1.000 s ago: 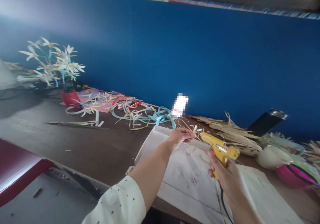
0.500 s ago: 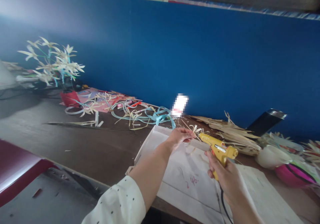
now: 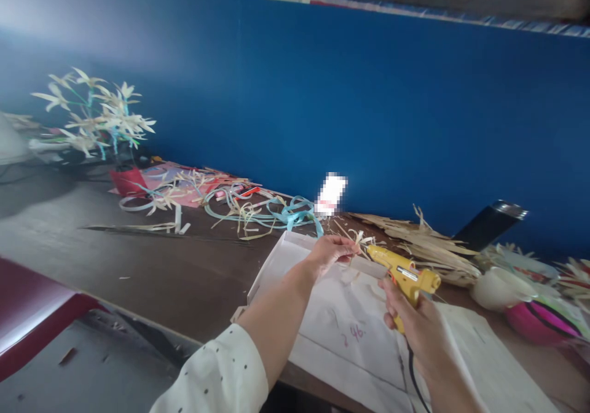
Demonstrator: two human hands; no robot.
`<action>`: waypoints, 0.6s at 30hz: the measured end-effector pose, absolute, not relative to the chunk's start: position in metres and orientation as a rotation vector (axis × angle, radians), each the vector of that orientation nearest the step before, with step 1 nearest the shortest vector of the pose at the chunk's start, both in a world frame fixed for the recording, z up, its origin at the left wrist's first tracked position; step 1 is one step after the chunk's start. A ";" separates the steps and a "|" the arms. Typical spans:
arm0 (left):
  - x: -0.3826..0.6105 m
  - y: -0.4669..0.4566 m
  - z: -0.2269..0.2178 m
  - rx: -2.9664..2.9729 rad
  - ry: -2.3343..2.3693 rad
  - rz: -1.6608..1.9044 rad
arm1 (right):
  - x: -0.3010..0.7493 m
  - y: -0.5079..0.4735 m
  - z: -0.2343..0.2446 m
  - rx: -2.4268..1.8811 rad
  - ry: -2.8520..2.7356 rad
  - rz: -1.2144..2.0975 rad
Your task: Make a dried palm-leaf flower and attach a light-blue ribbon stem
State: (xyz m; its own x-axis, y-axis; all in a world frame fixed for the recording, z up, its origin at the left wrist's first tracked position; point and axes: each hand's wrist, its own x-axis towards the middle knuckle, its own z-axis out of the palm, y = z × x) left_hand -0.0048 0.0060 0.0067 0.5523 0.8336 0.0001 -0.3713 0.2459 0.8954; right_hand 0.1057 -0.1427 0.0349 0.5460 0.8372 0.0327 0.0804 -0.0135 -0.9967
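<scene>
My right hand (image 3: 408, 314) is wrapped round the handle of a yellow glue gun (image 3: 403, 270), its nozzle pointing left. A black cord runs down from the gun's handle. The fingers of my left hand (image 3: 332, 252) pinch a small pale flower made of dried leaf strips (image 3: 362, 238), and the nozzle is right at its base; whether they touch I cannot tell. A flat grey-white strip (image 3: 367, 267) lies just below the nozzle. Both hands are over a shallow white box lid (image 3: 262, 271) and white paper with red handwriting (image 3: 354, 334).
Blue ribbon (image 3: 295, 216) and leaf scraps lie behind the lid. Dried husks (image 3: 415, 241), a dark bottle (image 3: 491, 225), a white cup (image 3: 502, 289) and a pink pouch (image 3: 544, 322) stand to the right. At the left is a red pot (image 3: 128, 181) of pale flowers (image 3: 110, 115). A blue wall (image 3: 391, 106) rises behind.
Almost nothing differs. The glue gun and my right hand have shifted very slightly to the right; my left hand keeps its pinch at the same spot.
</scene>
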 end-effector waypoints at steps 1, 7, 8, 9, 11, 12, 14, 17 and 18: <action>-0.005 0.006 0.007 1.011 0.543 0.878 | 0.106 -0.143 0.034 -1.482 -0.838 0.724; -0.004 0.006 0.007 0.990 0.538 0.871 | 0.108 -0.144 0.034 -1.500 -0.863 0.731; -0.005 0.006 0.007 0.987 0.539 0.871 | 0.108 -0.144 0.034 -1.501 -0.864 0.728; -0.005 0.006 0.008 0.984 0.542 0.872 | 0.108 -0.144 0.034 -1.502 -0.864 0.726; -0.005 0.005 0.010 0.979 0.548 0.870 | 0.108 -0.144 0.034 -1.503 -0.860 0.729; -0.006 0.004 0.010 0.978 0.550 0.869 | 0.108 -0.144 0.034 -1.505 -0.858 0.731; -0.006 0.004 0.011 0.979 0.548 0.870 | 0.108 -0.143 0.034 -1.506 -0.858 0.734; -0.005 0.004 0.010 0.975 0.543 0.877 | 0.108 -0.143 0.034 -1.500 -0.866 0.732; -0.004 0.005 0.009 0.972 0.539 0.877 | 0.108 -0.143 0.033 -1.500 -0.870 0.729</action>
State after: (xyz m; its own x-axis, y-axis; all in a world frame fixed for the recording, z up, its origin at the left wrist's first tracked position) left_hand -0.0045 0.0047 0.0092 0.5530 0.8331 -0.0163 -0.3910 0.2767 0.8778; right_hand 0.1082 -0.1427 0.0334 0.5247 0.8505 0.0367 0.1120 -0.0263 -0.9934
